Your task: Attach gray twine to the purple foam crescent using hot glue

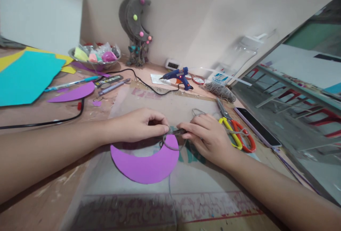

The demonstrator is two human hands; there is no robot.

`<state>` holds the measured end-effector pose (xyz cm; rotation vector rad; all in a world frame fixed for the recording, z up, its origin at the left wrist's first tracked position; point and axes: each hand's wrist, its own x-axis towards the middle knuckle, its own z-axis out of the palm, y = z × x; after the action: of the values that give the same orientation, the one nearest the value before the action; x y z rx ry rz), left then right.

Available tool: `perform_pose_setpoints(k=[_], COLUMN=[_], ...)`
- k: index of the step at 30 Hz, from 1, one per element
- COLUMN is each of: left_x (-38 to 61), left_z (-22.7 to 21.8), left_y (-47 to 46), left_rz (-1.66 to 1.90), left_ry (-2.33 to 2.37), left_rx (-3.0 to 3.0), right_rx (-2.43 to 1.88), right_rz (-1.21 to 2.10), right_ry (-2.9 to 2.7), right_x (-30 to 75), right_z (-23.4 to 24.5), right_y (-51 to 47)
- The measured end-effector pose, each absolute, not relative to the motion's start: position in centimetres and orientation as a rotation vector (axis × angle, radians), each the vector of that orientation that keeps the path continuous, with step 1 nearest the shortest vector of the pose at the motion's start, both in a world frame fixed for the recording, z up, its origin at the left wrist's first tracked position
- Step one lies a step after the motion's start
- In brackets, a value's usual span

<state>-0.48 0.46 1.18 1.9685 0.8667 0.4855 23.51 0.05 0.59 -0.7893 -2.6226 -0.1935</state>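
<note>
A purple crescent cut from a flat sheet (146,168) lies on the mat in front of me, its right tip pointing up. At that tip the thumb and forefinger of my left hand (141,125) pinch together, closed on the end of a thin grey cord (172,148) or on the tip itself; I cannot tell which. The cord loops over the crescent's right arm. My right hand (209,135) is closed around a dark, slim tool (179,131), its point touching the spot by my left fingertips. What kind of tool it is stays hidden.
Scissors (236,131) and a phone (257,127) lie to the right. Behind stand a blue glue gun (176,77) with its cable, a cord bundle (220,92) and a grey moon ornament (135,21). Turquoise sheets (29,78), pens and a bowl (93,64) are at left.
</note>
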Motion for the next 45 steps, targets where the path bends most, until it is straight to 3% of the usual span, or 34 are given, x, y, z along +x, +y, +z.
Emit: perform_pose_setpoints(k=[18,30,45], left_x=[-0.41,-0.46,-0.40], left_z=[1.33,1.13,1.34], left_y=[0.39,0.41,0.32], left_rz=[0.496,0.492,0.497], left_ry=[0.875,0.890,0.880], left_rx=[1.962,1.959,1.967], right_rx=[-0.776,-0.803,-0.781], right_rz=[-0.351,-0.205,-0.409], right_ry=[-2.608,-2.610,-2.616], right_x=[23.55,23.57,23.51], right_z=[0.73,0.60,0.86], right_y=[-0.15,-0.08,-0.27])
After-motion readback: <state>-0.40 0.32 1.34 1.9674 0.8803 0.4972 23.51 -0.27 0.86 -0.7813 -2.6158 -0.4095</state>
